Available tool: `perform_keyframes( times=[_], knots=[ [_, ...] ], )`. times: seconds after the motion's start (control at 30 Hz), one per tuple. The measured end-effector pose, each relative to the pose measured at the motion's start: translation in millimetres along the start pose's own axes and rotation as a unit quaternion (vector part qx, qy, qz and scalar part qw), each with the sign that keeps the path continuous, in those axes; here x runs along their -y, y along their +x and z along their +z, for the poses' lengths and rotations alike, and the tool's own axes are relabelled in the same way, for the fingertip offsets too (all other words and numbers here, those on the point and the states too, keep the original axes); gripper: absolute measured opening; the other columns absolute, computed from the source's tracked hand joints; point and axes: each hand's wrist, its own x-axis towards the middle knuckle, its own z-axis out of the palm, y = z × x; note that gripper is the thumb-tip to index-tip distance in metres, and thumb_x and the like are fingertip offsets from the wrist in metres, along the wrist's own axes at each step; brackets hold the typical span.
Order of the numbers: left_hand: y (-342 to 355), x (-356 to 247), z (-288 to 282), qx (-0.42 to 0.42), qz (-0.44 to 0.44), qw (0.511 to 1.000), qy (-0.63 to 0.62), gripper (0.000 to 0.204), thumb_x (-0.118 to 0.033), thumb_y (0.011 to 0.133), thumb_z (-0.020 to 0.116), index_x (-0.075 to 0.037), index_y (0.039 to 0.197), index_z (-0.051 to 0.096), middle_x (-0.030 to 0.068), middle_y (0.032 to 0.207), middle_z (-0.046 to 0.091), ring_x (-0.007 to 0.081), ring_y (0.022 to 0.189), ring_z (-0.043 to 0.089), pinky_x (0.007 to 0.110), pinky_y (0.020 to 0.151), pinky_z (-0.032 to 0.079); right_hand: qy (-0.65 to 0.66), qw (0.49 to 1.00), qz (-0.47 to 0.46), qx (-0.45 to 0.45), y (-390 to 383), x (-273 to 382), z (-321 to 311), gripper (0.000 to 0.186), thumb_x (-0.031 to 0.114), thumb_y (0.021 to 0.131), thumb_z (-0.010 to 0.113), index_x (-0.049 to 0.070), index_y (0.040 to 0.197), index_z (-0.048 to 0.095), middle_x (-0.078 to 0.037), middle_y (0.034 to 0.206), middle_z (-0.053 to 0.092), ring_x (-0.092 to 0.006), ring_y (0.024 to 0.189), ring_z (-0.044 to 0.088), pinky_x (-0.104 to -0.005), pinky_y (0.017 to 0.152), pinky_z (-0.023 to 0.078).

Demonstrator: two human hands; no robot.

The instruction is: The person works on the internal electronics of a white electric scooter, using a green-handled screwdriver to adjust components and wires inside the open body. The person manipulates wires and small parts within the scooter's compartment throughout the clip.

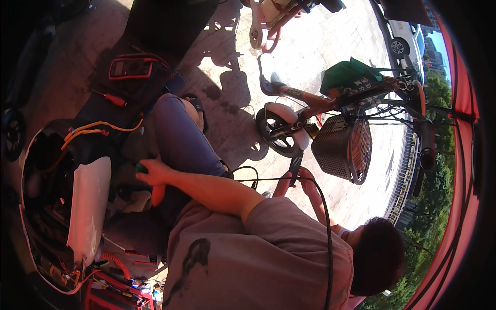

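Observation:
My right hand [151, 171] reaches left across my lap, its fingers closed round a small green object [141, 168] whose kind I cannot make out. Just beneath that wrist shows a patch of skin [158, 195], perhaps part of my left hand; its fingers are hidden. Beside my right hand stands the opened body of a scooter, with a white panel [90, 206] and a dark hollow. Orange-sleeved wires [85, 135] run out of it toward my knee. Past the knee lie a red-and-black multimeter [131, 67] and a red-handled screwdriver [114, 99].
On my right a dark-haired person [377, 256] leans close, hands round a dark flat object [295, 168]. Ahead on the right is a small-wheeled bike with a basket [338, 144] and a green bag [349, 76]. A black cable [326, 217] crosses my shirt. A red frame [108, 294] stands lower left.

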Motion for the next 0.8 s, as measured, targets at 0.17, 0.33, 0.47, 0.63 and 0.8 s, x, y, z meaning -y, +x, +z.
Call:
perform_keyframes(
  times=[0.17,0.33,0.47,0.63,0.8],
  knots=[
    [6.3,-7.0,4.6,0.031,0.018,0.999,0.012,0.056,-0.03,0.096,0.066,-0.002,0.142,0.051,0.024,0.139,0.054,0.0411,0.128,0.05,0.053,0.105,0.039,-0.029,0.999,0.012,-0.016,-3.0,-3.4,2.4,0.04,0.035,0.091,0.074,0.001,0.11,0.066,-0.023,0.103,0.072,-0.0416,0.101,0.069,-0.0469,0.085,0.054],
    [11.8,-11.8,3.9,0.05,0.03,0.998,0.016,0.053,-0.029,0.095,0.066,-0.002,0.139,0.053,0.0237,0.136,0.055,0.0406,0.125,0.052,0.053,0.102,0.041,-0.005,0.999,0.001,-0.035,-9.3,-9.5,11.1,0.039,0.035,0.092,0.073,0.001,0.109,0.064,-0.022,0.101,0.07,-0.0389,0.097,0.069,-0.0454,0.082,0.053],
    [16.0,-12.1,3.4,0.063,0.025,0.998,0.02,0.051,-0.028,0.095,0.066,-0.002,0.137,0.054,0.0234,0.133,0.057,0.0402,0.123,0.053,0.053,0.1,0.042,-0.022,0.999,0.026,-0.019,-16.4,-11.9,9.7,0.038,0.036,0.092,0.074,0.001,0.105,0.063,-0.021,0.098,0.069,-0.0359,0.093,0.069,-0.0443,0.079,0.053],
    [21.6,-14.8,7.3,0.079,0.018,0.997,0.02,0.049,-0.027,0.094,0.067,-0.003,0.135,0.056,0.0231,0.13,0.058,0.0397,0.12,0.055,0.053,0.097,0.043,-0.015,0.997,0.07,0.005,-9.4,-6.8,2.3,0.038,0.034,0.092,0.073,0.0,0.109,0.065,-0.023,0.105,0.071,-0.0396,0.1,0.069,-0.0465,0.085,0.054],
    [30.0,-26.0,9.6,0.097,0.017,0.995,0.019,0.046,-0.026,0.093,0.067,-0.003,0.133,0.058,0.0228,0.127,0.06,0.0392,0.117,0.057,0.052,0.094,0.044,-0.031,0.996,0.086,0.004,-5.5,1.8,1.0,0.038,0.033,0.092,0.073,0.0,0.107,0.064,-0.022,0.103,0.071,-0.0368,0.099,0.069,-0.0451,0.085,0.053]
  ],
)
